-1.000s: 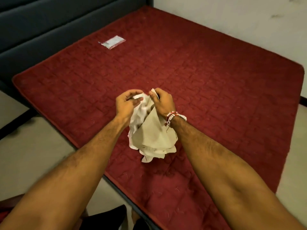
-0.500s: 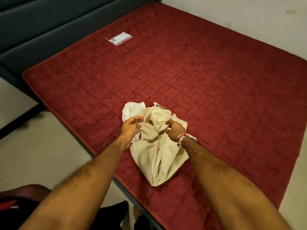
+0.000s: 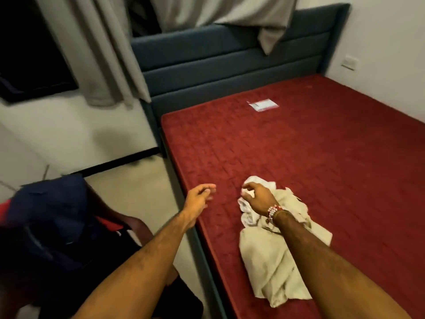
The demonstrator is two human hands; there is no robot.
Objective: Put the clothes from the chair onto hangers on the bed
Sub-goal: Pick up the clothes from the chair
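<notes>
Head view: the cream garment (image 3: 271, 261), bunched in both hands above the bed (image 3: 322, 157) a second ago and set down half a second ago, now lies crumpled on the mattress near its left edge, a whiter cloth part (image 3: 257, 180) at its far end. Left hand (image 3: 199, 196) is off the cloth and past the bed edge, fingers loosely curled, holding nothing. Right hand (image 3: 257, 199) is arched over the white part, fingers bent but slack. It looks like it grips nothing, though fingertip contact is hard to tell. The camera has swung left, so the chair (image 3: 138, 226) now shows with a pile of navy clothes (image 3: 50, 210) and a bit of red among it. Judgement: one item moved over but not hung, next likely a reach back to the chair; no hangers visible anywhere in frame. Materials: garment is thin, soft woven cotton-like fabric, wrinkled, limp and lumpy. The mattress is deep red, quilted, matte and flat. The headboard (image 3: 230, 65) is blue-grey upholstery in horizontal padded bands. A small flat clear packet (image 3: 263, 104) lies on the bed far from the garment. Grey curtain (image 3: 103, 54) hangs in heavy folds. The floor (image 3: 138, 187) is pale and smooth.
</notes>
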